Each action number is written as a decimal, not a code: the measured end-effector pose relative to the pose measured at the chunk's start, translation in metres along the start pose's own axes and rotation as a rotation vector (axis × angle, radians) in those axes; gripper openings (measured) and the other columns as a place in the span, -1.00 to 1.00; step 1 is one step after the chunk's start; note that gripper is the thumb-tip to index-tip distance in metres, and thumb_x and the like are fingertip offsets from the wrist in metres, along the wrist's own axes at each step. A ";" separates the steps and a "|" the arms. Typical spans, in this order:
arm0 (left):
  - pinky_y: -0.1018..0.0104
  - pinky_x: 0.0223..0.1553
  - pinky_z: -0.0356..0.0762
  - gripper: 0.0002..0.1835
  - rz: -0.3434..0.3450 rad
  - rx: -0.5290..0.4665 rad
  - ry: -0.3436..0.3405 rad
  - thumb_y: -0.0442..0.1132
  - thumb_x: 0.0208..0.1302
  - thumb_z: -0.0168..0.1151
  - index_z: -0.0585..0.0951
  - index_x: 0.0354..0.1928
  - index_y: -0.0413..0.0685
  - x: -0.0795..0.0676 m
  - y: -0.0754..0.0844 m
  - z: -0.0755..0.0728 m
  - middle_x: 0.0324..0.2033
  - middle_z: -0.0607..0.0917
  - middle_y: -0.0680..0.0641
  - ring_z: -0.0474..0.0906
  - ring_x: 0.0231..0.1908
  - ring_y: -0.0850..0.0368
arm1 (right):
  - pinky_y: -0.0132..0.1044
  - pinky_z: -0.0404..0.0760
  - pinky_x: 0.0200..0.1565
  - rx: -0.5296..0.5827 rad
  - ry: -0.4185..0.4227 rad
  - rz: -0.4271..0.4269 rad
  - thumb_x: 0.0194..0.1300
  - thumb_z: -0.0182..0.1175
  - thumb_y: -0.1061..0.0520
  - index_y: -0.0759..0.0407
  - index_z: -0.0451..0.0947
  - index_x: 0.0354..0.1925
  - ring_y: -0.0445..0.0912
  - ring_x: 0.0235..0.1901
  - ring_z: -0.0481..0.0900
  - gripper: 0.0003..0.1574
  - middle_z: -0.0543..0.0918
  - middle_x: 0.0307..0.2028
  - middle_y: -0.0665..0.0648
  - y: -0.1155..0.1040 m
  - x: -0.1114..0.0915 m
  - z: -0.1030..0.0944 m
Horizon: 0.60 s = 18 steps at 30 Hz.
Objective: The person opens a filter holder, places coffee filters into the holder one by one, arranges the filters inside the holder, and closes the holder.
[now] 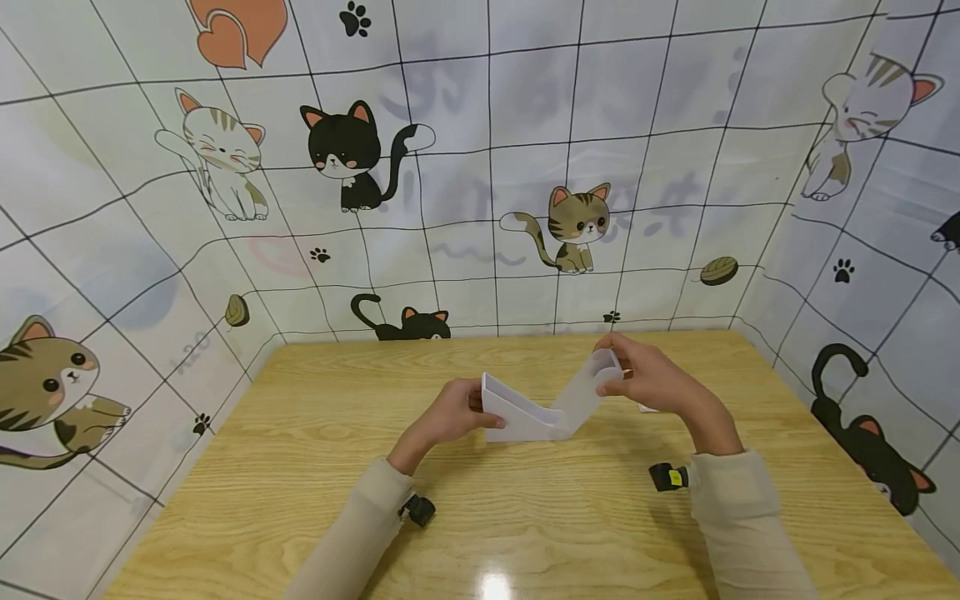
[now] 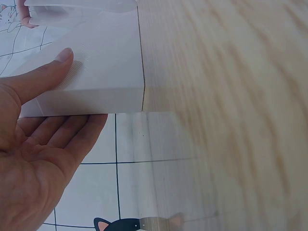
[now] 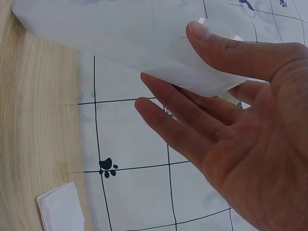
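A narrow white box (image 1: 521,419) rests on the wooden table, its left end held by my left hand (image 1: 453,410). In the left wrist view, the thumb lies on one face of the box (image 2: 106,62), with the fingers behind its end. From the box's right end a translucent white cover (image 1: 581,393) slopes up to the right. My right hand (image 1: 651,377) pinches the raised end of this cover. The right wrist view has the thumb on one side of the translucent cover (image 3: 120,38) and fingers on the other. Whether box and cover are hinged together, I cannot tell.
Small white card-like pieces (image 3: 62,209) lie on the table right of the box, mostly hidden behind the right hand in the head view. A grid-patterned cloth with cartoon cats (image 1: 457,183) surrounds the table (image 1: 525,517) at the back and sides.
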<state>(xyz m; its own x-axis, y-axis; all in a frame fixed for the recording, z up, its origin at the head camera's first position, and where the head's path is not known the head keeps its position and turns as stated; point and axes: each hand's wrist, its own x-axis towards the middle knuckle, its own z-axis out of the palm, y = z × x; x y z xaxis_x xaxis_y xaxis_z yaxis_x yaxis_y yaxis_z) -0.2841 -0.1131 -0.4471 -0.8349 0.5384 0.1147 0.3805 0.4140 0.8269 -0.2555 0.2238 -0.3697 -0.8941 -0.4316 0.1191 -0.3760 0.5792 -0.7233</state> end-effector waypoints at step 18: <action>0.21 -0.12 0.73 -0.60 -0.010 -0.002 0.003 -0.31 0.22 0.52 0.67 0.08 -0.20 0.000 0.001 0.000 -0.06 0.80 -0.18 0.78 -0.14 0.05 | -0.06 0.70 -0.06 -0.021 0.003 -0.006 0.34 0.38 0.22 0.22 0.45 0.18 0.10 0.03 0.68 -0.50 0.62 0.10 0.29 0.003 -0.003 -0.003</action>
<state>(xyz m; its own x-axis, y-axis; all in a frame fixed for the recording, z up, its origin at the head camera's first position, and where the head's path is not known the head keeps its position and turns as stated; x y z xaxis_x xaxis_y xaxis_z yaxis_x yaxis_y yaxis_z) -0.2834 -0.1124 -0.4461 -0.8399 0.5318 0.1078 0.3711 0.4180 0.8292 -0.2549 0.2289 -0.3704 -0.8928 -0.4326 0.1255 -0.3861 0.5915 -0.7079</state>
